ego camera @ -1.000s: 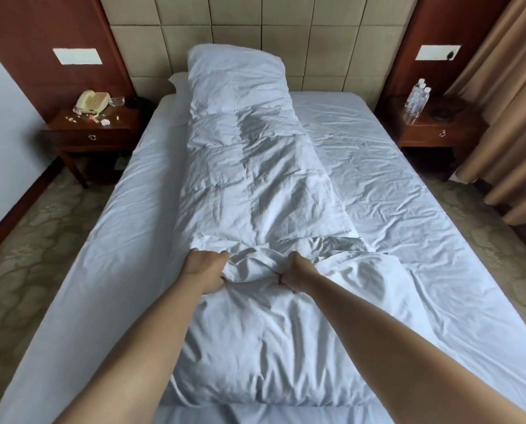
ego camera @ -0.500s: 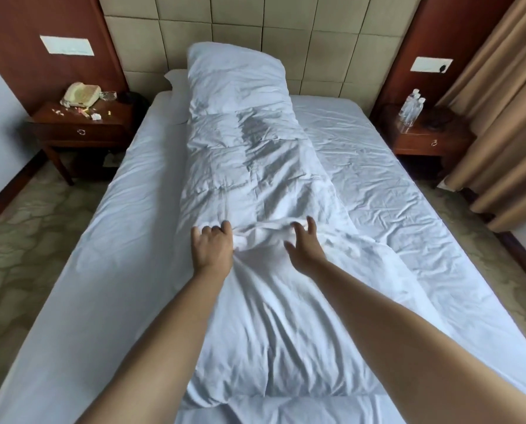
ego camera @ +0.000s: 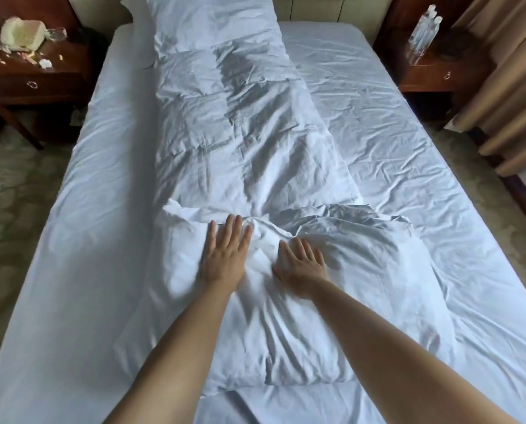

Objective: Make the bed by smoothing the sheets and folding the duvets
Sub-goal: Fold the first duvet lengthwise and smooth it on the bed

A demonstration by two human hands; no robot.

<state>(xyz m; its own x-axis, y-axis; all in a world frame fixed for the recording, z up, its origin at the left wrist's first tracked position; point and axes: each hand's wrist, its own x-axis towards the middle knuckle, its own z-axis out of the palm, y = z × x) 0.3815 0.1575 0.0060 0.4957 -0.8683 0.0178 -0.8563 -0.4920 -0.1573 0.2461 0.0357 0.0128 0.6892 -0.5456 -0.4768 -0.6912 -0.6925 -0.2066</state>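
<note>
A white duvet [ego camera: 240, 123] lies folded into a long strip down the middle of the bed, over the wrinkled white sheet [ego camera: 408, 166]. Its near end is folded back on itself into a puffy layer [ego camera: 362, 270]. My left hand [ego camera: 225, 255] lies flat on that folded layer, fingers straight and spread. My right hand [ego camera: 301, 264] presses flat beside it, fingers spread, a little to the right. Both palms are down on the cloth and neither grips it. A white pillow [ego camera: 206, 16] sits at the head under the duvet's far end.
A wooden nightstand [ego camera: 35, 75] with a phone and scraps stands at the far left. Another nightstand [ego camera: 433, 65] with plastic bottles [ego camera: 423, 26] stands at the far right, next to tan curtains [ego camera: 506, 71]. Patterned carpet runs along both sides of the bed.
A second ago both hands gripped the bunched duvet end. They carried it forward, let go, and now lie flat on the folded layer. The view has tilted downward.
</note>
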